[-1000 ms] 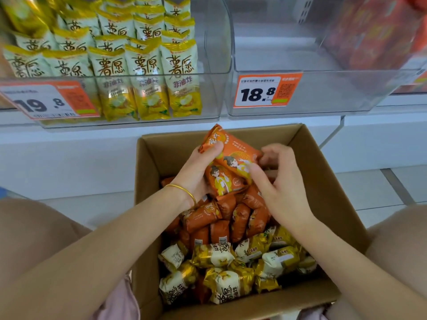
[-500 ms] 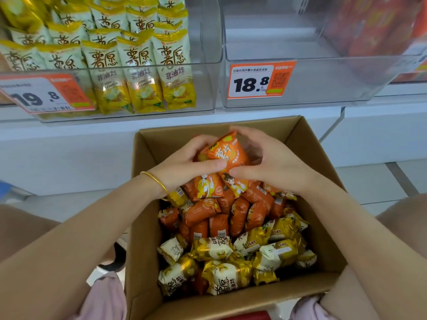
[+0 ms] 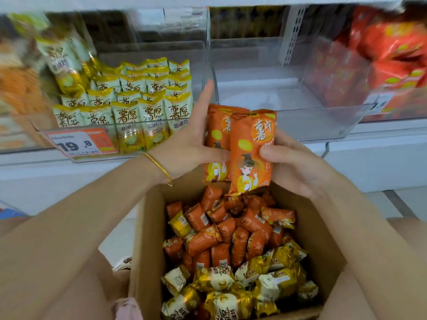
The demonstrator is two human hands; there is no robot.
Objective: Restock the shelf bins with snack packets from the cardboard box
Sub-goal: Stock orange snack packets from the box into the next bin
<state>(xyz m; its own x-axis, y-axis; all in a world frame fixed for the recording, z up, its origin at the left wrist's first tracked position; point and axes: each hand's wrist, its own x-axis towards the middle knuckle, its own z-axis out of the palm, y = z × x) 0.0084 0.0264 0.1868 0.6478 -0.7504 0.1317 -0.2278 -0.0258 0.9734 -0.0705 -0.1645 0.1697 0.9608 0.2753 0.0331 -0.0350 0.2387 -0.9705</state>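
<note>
I hold a small stack of orange snack packets (image 3: 250, 153) upright between both hands, above the far end of the open cardboard box (image 3: 147, 239). My left hand (image 3: 187, 144), with a gold bangle on its wrist, grips the stack's left side; my right hand (image 3: 298, 162) grips its right side, thumb on the front packet. The box holds several orange packets (image 3: 221, 232) at the far end and yellow-and-white packets (image 3: 231, 285) at the near end. Just behind the held stack stands a clear shelf bin (image 3: 323, 121) with nothing in it.
The clear bin on the left (image 3: 111, 155) is filled with rows of yellow-and-white packets (image 3: 150, 116) and carries a 19.8 price tag (image 3: 80, 142). Red packets (image 3: 388, 56) fill the bin at far right. A white shelf ledge (image 3: 369, 139) runs under the bins.
Both hands have lifted the orange packets out of the box, up to the level of the shelf bins. The view has tilted upward toward the shelf.
</note>
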